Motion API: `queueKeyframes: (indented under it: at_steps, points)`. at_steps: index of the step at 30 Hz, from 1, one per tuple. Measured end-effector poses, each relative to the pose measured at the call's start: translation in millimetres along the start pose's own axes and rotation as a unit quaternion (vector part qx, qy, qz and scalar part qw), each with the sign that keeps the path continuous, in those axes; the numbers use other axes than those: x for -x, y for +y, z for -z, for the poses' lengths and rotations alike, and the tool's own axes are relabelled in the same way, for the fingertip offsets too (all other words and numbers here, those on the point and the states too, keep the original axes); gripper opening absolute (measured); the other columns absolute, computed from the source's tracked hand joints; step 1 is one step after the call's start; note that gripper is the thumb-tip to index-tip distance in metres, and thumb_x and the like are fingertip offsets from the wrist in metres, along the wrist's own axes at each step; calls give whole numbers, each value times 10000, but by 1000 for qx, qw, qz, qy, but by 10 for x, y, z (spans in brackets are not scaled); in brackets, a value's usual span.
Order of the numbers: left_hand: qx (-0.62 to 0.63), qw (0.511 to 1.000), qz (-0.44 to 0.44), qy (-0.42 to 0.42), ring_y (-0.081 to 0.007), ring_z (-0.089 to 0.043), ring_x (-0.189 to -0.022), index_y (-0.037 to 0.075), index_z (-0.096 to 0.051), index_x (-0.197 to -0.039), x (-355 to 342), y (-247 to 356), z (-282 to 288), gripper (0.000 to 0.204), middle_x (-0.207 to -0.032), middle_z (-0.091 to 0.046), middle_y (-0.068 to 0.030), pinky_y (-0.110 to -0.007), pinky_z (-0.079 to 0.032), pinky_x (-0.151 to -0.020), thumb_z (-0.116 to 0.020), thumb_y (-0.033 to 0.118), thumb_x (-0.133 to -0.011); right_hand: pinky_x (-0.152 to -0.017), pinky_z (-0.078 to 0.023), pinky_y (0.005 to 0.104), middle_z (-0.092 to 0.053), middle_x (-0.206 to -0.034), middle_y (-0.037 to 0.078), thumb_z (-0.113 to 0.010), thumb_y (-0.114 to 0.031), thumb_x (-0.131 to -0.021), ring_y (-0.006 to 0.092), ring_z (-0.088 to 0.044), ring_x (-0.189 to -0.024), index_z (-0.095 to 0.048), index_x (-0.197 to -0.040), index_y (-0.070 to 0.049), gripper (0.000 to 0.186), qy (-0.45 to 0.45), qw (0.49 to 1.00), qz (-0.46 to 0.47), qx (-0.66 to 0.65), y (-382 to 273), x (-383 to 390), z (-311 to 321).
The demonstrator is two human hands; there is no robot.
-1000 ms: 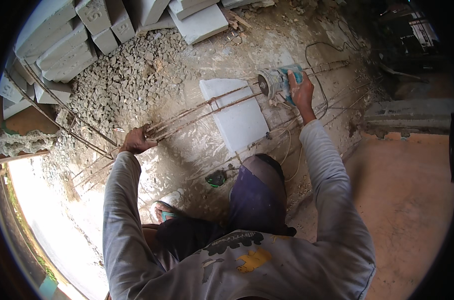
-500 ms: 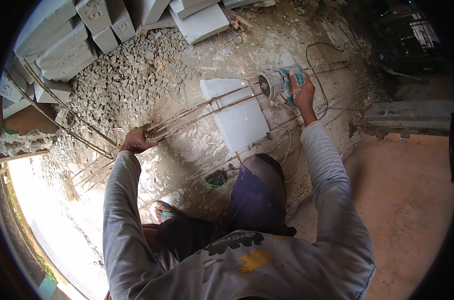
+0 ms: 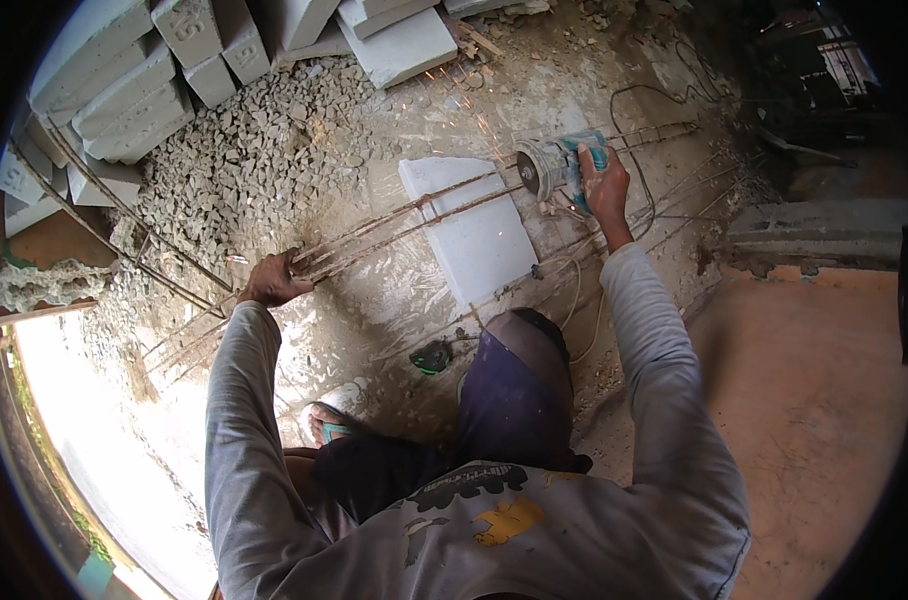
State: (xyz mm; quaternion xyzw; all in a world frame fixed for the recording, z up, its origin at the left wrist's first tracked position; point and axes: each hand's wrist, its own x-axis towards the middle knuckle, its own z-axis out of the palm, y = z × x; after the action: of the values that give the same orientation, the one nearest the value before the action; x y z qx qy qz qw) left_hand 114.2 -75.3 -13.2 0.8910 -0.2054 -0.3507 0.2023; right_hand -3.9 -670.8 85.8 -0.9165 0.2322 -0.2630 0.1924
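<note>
Floor: rough, dusty concrete floor (image 3: pixel 389 300), carrying everything about the hands.
Gravel: a spread of grey gravel (image 3: pixel 244 165) beyond the left hand, bordered by stacked pale blocks (image 3: pixel 134 105).
Rods: thin, rusty steel rods (image 3: pixel 464 209), running side by side from the left hand up to the right, crossing above the white slab.
Slab: a white slab (image 3: pixel 494 250), flat on the floor under the rods.
Grinder: a teal-and-grey angle grinder (image 3: pixel 549 170), just right of the slab, its disc at the rods; exact contact is unclear.
Right hand: (image 3: pixel 604 185) wrapped around the grinder's body.
Left hand: (image 3: pixel 273 280) closed around the rods, toward their left.
Sparks: small orange streaks (image 3: pixel 484 122), scattered beyond the grinder.
</note>
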Motion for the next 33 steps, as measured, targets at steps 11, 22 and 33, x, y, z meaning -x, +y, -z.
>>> queueKeyframes:
  at_steps: [11, 22, 33]
  points:
    - [7, 1000, -10, 10, -336, -758, -1122, 4, -590, -1473, -6, -36, -24, 923, -1197, -788, -191, -395, -580, -985, -905, 390, -697, -674, -542, 419, -745, -804, 177, -754, -312, -1025, 272, -706, -689, -722, -1080, 17, 335, 0, 1000, 7, -21, -28, 19, 18]
    - [7, 1000, -1, 12, -335, -763, -1107, 13, -641, -1410, 31, 27, 11, 838, -1185, -789, -196, -398, -580, -970, -896, 376, -700, -726, -564, 482, -750, -877, 270, -788, -292, -986, 448, -753, -831, -713, -1026, 44, 347, -1, 999, 16, -29, -102, 23, 53]
    - [8, 1000, -9, 9, -357, -751, -1130, 25, -626, -1439, 6, 18, -1, 855, -1216, -774, -219, -409, -571, -990, -892, 371, -704, -719, -568, 463, -759, -874, 253, -782, -282, -995, 429, -760, -808, -712, -1029, 37, 328, 6, 999, 32, -32, -107, 21, 77]
